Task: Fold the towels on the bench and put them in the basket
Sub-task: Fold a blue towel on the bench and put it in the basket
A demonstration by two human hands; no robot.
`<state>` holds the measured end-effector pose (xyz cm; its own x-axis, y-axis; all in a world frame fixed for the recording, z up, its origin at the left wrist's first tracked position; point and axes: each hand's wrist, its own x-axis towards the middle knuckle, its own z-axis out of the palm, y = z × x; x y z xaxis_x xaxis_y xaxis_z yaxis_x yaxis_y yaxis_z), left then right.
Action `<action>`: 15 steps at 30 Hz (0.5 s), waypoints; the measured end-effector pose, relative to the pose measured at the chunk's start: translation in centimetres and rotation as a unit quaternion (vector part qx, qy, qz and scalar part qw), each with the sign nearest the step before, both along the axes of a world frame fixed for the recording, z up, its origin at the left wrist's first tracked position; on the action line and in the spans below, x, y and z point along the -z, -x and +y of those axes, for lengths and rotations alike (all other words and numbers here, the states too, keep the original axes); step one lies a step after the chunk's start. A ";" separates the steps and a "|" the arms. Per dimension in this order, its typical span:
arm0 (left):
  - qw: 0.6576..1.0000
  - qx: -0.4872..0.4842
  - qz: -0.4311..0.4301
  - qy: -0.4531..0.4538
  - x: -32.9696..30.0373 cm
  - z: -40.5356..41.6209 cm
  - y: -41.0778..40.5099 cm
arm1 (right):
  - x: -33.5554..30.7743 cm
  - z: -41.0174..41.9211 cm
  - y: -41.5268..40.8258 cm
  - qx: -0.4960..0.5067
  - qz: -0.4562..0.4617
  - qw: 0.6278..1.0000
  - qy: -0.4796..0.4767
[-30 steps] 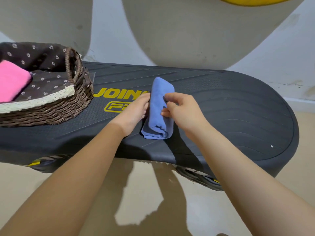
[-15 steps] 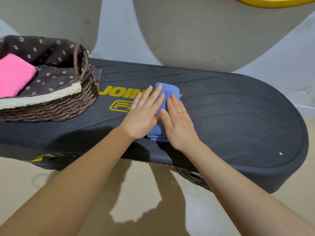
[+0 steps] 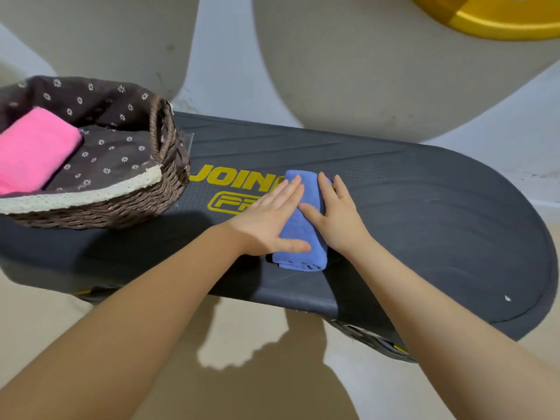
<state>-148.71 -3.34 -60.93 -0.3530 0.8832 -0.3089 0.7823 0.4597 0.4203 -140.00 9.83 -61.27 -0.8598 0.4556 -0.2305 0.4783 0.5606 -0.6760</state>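
Observation:
A folded blue towel [image 3: 300, 234] lies lengthwise on the black bench [image 3: 424, 225], over its yellow lettering. My left hand [image 3: 269, 219] rests flat on the towel's left side, fingers stretched out. My right hand [image 3: 336, 213], with a ring on one finger, lies flat against the towel's right side. Neither hand grips the towel. At the bench's left end stands a brown wicker basket [image 3: 121, 207] with a dark flowered lining. A folded pink towel [image 3: 33, 153] lies inside it.
Pale floor runs in front of the bench, with shadows of my arms on it. Behind the bench rise large grey rounded shapes, and a yellow object [image 3: 497, 19] shows at the top right. The bench's right half is bare.
Both hands have slid apart to the towel's two sides, so more of the blue towel shows between them. One second ago they were pinching its edges.

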 end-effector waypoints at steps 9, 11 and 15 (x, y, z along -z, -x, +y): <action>0.999 -0.037 0.007 -0.020 -0.4 -0.2 -0.7 | -2.2 -4.7 -2.7 0.200 -0.087 0.967 0.130; 0.998 -0.048 0.018 -0.020 -0.5 -0.2 -1.0 | -2.6 -4.6 -2.2 0.199 -0.138 0.962 0.128; 0.998 -0.024 0.063 0.003 -2.5 -0.1 -0.8 | -4.7 -4.5 -0.7 0.165 -0.194 0.958 0.129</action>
